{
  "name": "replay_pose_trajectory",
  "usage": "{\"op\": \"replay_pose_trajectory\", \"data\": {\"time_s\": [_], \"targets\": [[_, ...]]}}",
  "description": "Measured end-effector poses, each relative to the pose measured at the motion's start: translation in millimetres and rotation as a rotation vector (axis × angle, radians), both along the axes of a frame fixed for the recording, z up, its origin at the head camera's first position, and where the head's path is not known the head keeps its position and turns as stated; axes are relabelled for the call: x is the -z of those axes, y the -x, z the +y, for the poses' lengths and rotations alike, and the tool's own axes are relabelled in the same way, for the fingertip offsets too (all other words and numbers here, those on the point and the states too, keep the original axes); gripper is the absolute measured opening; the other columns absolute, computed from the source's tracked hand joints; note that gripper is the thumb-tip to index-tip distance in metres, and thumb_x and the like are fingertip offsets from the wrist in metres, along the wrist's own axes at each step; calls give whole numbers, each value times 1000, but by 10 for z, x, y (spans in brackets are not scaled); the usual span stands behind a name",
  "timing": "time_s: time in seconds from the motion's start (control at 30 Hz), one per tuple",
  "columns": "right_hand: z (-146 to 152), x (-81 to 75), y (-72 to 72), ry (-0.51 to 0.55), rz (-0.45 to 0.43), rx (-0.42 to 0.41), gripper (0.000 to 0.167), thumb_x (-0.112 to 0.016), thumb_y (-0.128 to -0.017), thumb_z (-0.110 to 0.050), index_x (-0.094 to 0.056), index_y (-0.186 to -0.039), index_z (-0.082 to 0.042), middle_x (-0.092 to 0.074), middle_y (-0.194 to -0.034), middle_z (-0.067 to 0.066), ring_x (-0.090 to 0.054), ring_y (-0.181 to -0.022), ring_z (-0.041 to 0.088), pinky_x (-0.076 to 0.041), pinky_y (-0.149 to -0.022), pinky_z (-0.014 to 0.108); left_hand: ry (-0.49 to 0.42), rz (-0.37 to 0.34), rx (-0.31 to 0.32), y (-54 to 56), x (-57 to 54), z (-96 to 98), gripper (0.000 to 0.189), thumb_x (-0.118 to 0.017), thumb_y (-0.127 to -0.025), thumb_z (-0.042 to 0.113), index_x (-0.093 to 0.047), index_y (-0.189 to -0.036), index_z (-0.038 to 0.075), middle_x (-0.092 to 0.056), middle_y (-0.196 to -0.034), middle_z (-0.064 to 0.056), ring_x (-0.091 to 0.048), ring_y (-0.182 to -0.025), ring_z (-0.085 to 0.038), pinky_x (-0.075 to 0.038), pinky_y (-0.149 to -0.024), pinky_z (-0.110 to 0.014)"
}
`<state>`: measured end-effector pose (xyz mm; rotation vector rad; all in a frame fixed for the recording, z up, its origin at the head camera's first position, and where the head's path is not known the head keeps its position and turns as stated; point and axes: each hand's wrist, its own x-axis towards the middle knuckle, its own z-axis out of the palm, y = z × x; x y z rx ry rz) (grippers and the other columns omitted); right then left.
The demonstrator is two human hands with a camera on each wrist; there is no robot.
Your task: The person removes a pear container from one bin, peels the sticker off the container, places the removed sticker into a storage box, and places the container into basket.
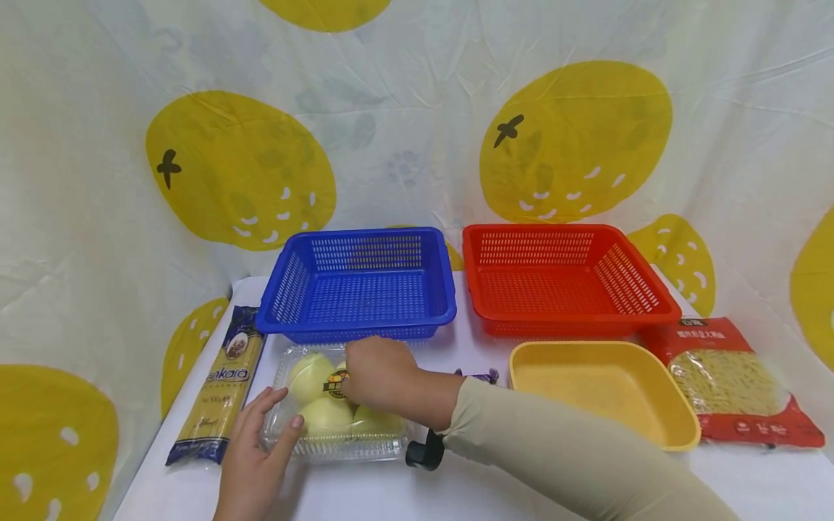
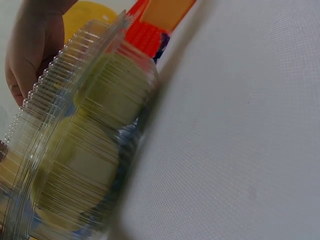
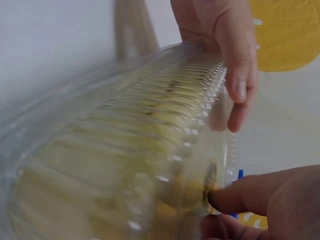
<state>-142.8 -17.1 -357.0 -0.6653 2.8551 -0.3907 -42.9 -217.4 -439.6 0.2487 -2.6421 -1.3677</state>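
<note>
Fruit box [image 1: 326,420] of clear plastic stands on the white bench [image 1: 482,492], nearer to its left edge — in front of the blue basket [image 1: 358,329] and beside the pasta packet [image 1: 218,394]. The left hand [image 1: 257,449] is open, resting at the box's near left corner. The right hand [image 1: 378,376] bends to the label [image 1: 335,385] — whether its fingertips pinch it, one cannot tell.
</note>
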Motion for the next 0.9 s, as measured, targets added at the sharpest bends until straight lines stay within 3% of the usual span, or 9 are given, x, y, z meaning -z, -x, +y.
{"op": "replay_pose_trajectory", "data": {"time_s": [0.17, 0.47, 0.63, 0.8, 0.9], "targets": [[19, 59, 16, 86, 5, -1, 26, -78, -89, -22, -61, -69, -20, -58, -65, -9, -54, -61, 12, -46, -51, 31, 1, -6, -2, -5, -6, 2, 55, -75, -103, 34, -57, -150, 12, -36, -168, -20, -30, -155, -47, -24, -120, -74], [115, 189, 53, 399, -32, 25, 15, -80, -84, -13, -71, -77, -23, -65, -73, -17, -57, -66, 4, -48, -57, 22, 0, 24, 2, -2, 3, 4, 53, -75, -103, 33, -58, -149, 12, -38, -166, -21, -31, -154, -48, -24, -119, -75], [125, 199, 40, 530, -77, -23, 10, -77, -87, -9, -74, -83, -18, -62, -70, -13, -55, -65, 3, -48, -59, 20, 4, 3, -3, 0, 1, 2, 54, -74, -103, 36, -57, -149, 13, -37, -167, -20, -30, -155, -47, -23, -120, -74], [148, 214, 32, 633, -129, -83, 14, -75, -92, -6, -73, -86, -18, -64, -76, -13, -56, -70, 3, -49, -61, 19, 10, -15, -2, 1, 0, -5, 55, -72, -104, 39, -56, -150, 14, -36, -168, -20, -29, -155, -47, -23, -121, -73], [181, 218, 40, 692, -155, -113, 7, -73, -95, -8, -73, -93, -15, -64, -81, -12, -56, -73, 5, -49, -63, 19, 15, -24, 0, -1, -7, -6, 55, -71, -105, 39, -56, -151, 14, -35, -168, -20, -29, -156, -47, -23, -121, -73]]}}
